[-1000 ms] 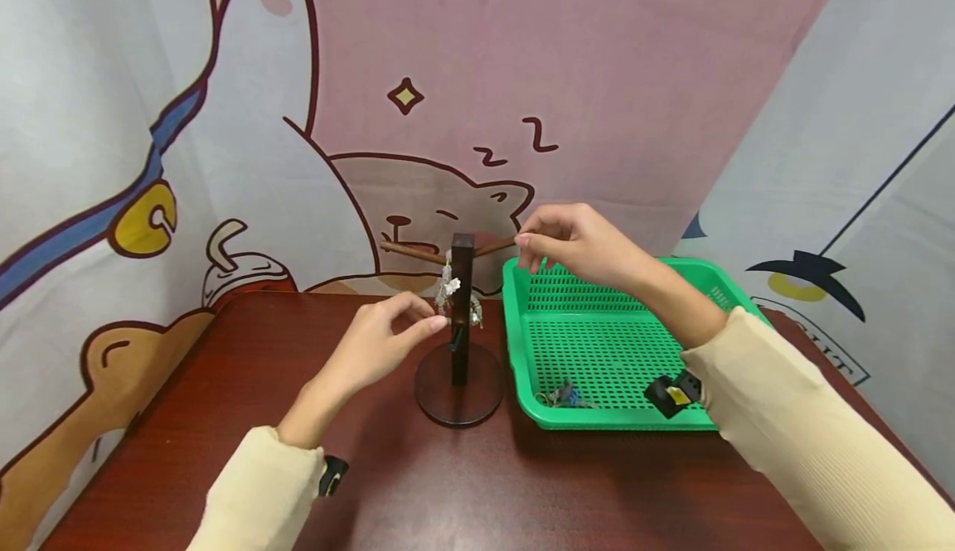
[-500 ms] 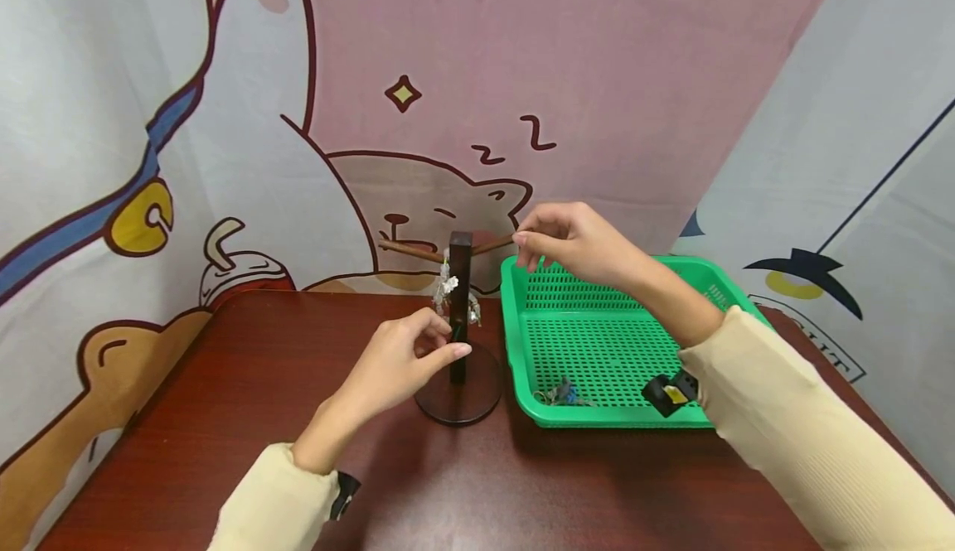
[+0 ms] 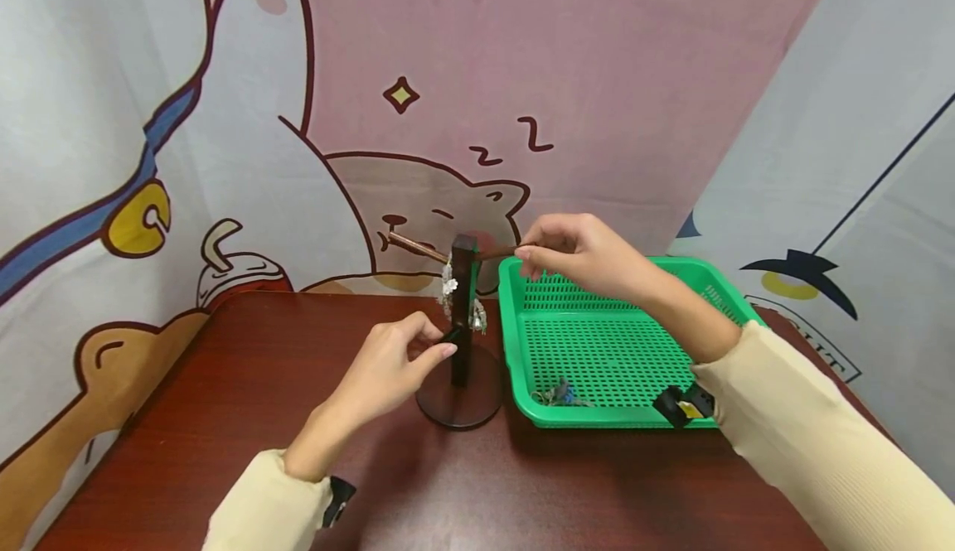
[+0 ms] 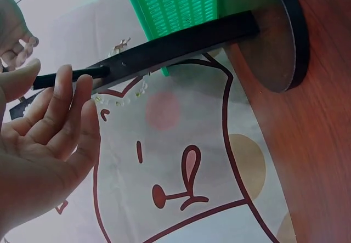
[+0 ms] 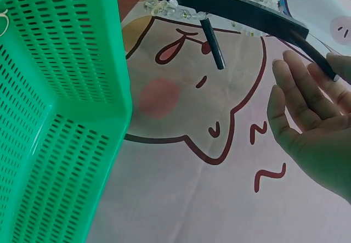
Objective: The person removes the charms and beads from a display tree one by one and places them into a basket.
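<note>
A dark wooden display stand (image 3: 460, 360) with a round base and several pegs stands upright on the table. My left hand (image 3: 390, 369) pinches a short lower peg (image 4: 46, 82) between thumb and fingers, clearest in the left wrist view. The thumb and fingertips of my right hand (image 3: 589, 254) pinch the end of the upper right peg (image 5: 318, 56). On the stand hangs clear-beaded jewellery (image 3: 449, 286) with white flowers. More beads (image 3: 478, 316) show right of the post. The upper left peg (image 3: 418, 246) sticks out untouched.
A green plastic basket (image 3: 511, 352) stands right of the stand, below my right forearm. A small tangle of jewellery with a blue piece (image 3: 564, 392) lies in its near left corner. A printed cloth (image 3: 634, 79) hangs behind the reddish-brown table (image 3: 298, 327).
My left hand has come down onto the lower peg and now pinches it. The stand has turned a little, its upper pegs changing angle. The right hand stays on its peg, slightly lower.
</note>
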`<state>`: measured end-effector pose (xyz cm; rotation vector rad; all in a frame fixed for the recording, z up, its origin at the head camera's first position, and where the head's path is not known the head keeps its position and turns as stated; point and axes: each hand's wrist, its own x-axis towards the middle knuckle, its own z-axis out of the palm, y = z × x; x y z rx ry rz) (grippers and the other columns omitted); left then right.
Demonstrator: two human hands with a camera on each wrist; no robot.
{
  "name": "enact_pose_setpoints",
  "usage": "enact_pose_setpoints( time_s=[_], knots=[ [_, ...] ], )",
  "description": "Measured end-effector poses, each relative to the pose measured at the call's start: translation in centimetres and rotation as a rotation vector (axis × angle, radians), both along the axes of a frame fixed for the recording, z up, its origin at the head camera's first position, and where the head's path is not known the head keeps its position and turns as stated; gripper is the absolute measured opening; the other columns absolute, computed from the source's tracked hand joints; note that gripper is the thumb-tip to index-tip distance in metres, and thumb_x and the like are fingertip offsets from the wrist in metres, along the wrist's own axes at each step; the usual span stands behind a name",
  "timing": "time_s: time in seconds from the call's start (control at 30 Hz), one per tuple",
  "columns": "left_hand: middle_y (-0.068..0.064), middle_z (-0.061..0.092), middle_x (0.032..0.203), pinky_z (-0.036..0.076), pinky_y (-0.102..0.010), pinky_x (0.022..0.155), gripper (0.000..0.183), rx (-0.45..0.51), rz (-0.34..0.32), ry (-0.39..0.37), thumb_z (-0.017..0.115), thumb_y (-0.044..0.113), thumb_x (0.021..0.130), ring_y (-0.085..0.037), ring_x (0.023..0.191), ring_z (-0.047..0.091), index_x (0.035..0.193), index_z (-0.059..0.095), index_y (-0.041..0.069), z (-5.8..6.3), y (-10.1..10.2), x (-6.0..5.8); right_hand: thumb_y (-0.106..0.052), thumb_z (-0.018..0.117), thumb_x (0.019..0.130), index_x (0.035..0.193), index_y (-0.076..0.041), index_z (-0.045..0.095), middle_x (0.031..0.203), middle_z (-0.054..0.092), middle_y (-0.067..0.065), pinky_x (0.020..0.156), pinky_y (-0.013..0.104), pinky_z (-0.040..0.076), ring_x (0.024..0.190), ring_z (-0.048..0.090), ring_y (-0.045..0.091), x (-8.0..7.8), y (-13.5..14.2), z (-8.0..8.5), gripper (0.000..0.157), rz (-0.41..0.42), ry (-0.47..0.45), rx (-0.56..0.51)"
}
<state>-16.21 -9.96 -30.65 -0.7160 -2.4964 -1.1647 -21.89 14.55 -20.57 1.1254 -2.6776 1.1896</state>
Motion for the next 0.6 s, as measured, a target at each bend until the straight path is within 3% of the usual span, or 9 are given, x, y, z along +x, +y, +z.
enact_pose_setpoints(
  time_s=[0.2, 0.33, 0.6],
  knots=[
    [0.003, 0.062, 0.07, 0.038, -0.025, 0.054, 0.006, -0.012, 0.008, -0.014, 0.068, 0.008, 0.082, -0.006, 0.057, 0.044, 0.081, 0.062, 0.008, 0.2, -0.7, -0.1, -0.009, 0.061, 0.088, 0.085, -0.005, 0.063, 0.077, 0.065, 0.002, 0.067, 0.029, 0.047, 0.074, 0.062, 0.015, 0.5, 0.1, -0.7, 0.005, 0.04, -0.068, -0.008],
    [0.003, 0.064, 0.072, 0.04, -0.026, 0.058, 0.003, -0.003, -0.008, -0.054, 0.066, 0.009, 0.083, -0.008, 0.062, 0.049, 0.082, 0.064, 0.007, 0.2, -1.5, -0.4, -0.009, 0.062, 0.087, 0.085, -0.005, 0.062, 0.08, 0.066, 0.001, 0.069, 0.031, 0.048, 0.08, 0.062, 0.015, 0.8, 0.3, -1.5, 0.004, 0.057, -0.113, 0.03],
    [0.003, 0.065, 0.075, 0.04, -0.029, 0.061, 0.004, 0.028, -0.043, -0.146, 0.061, 0.007, 0.087, -0.014, 0.069, 0.054, 0.088, 0.065, 0.007, 0.2, -3.1, -1.7, -0.012, 0.061, 0.088, 0.092, -0.009, 0.065, 0.078, 0.061, 0.004, 0.064, 0.029, 0.045, 0.073, 0.058, 0.018, 0.9, 1.2, -3.5, 0.006, 0.074, -0.169, 0.036]
  ],
)
